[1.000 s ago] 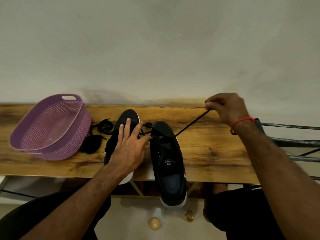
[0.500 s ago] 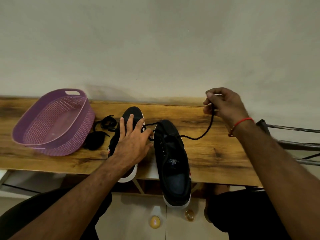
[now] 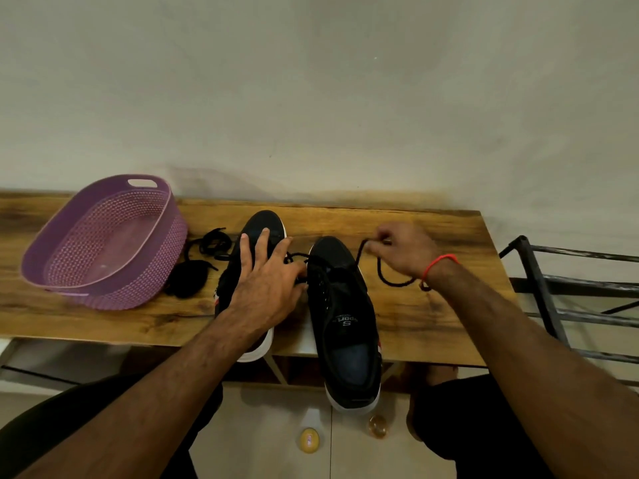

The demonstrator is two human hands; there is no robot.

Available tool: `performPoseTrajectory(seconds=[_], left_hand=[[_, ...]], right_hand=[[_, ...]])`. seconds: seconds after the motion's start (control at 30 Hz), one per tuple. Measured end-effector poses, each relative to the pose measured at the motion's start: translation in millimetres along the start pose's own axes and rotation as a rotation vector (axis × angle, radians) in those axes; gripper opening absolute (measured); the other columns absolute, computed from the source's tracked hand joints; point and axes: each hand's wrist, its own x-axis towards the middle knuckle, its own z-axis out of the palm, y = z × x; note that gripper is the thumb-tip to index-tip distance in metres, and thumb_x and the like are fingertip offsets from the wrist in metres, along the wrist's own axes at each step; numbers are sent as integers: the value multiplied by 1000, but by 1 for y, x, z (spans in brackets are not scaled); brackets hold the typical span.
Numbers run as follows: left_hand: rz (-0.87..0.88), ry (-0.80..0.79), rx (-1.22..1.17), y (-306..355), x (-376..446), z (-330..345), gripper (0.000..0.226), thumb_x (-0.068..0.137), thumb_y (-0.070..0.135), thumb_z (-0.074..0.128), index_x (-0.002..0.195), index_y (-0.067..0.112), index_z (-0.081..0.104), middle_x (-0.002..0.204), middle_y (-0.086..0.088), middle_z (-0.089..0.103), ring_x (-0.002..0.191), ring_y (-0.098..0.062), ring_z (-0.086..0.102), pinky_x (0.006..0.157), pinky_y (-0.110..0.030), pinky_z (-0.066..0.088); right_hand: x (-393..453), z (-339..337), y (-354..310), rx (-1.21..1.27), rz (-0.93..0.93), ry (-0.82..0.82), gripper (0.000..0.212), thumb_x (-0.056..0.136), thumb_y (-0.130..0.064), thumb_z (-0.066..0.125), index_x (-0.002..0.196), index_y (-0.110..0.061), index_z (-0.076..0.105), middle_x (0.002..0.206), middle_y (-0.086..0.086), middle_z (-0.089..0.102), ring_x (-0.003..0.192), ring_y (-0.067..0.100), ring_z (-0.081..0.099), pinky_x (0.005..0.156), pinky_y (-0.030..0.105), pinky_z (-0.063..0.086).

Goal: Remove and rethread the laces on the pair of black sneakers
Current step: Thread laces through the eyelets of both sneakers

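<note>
Two black sneakers with white soles stand side by side on the wooden table (image 3: 432, 323), toes toward the wall. My left hand (image 3: 266, 281) rests flat with spread fingers on the left sneaker (image 3: 257, 224), its thumb touching the right sneaker (image 3: 342, 316) near the eyelets. My right hand (image 3: 404, 252) pinches a black lace (image 3: 383, 276) just right of that sneaker's toe; the lace runs from the front eyelets and hangs in a slack loop under the hand. A second loose black lace (image 3: 211, 242) lies in a heap left of the left sneaker.
A purple plastic basket (image 3: 103, 243) sits at the table's left end beside a dark bundle (image 3: 188, 276). A black metal rack (image 3: 570, 288) stands right of the table. The wall runs close behind. Both heels overhang the front edge above my knees.
My right hand came down and left from the table's back edge toward the right sneaker's toe. The lace, taut a second ago, now hangs in a loop. My left hand stayed on the left sneaker.
</note>
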Motion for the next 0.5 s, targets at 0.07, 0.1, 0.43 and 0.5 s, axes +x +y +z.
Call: performPoseTrajectory(seconds=[0.07, 0.1, 0.43, 0.5], left_hand=[[-3, 5, 8, 0, 0, -1, 35, 100, 55, 47, 127, 36, 60, 167, -3, 15, 153, -40, -10, 117, -63, -17], [-5, 8, 12, -1, 0, -2, 34, 100, 54, 47, 125, 35, 61, 167, -3, 16, 153, -40, -10, 117, -64, -16], [-21, 183, -198, -5, 6, -4, 22, 100, 44, 52, 115, 28, 60, 136, 7, 59, 149, -25, 24, 121, -58, -8], [1, 207, -362, -8, 8, -13, 5, 98, 37, 61, 101, 34, 62, 106, 13, 69, 127, -13, 52, 124, -55, 4]], right_hand=[[6, -14, 0, 642, 111, 348, 13, 95, -22, 64, 83, -19, 65, 81, -2, 67, 64, 10, 53, 52, 24, 35], [7, -23, -1, 1000, 136, 474, 15, 97, -21, 60, 83, -17, 61, 82, 2, 70, 57, 11, 50, 47, 23, 33], [4, -31, -7, 1534, -7, 380, 24, 103, -32, 49, 84, -19, 54, 58, -7, 48, 54, 10, 41, 52, 26, 29], [5, -44, -8, 1729, -131, 347, 27, 104, -38, 45, 84, -21, 52, 54, -8, 43, 54, 11, 41, 51, 25, 31]])
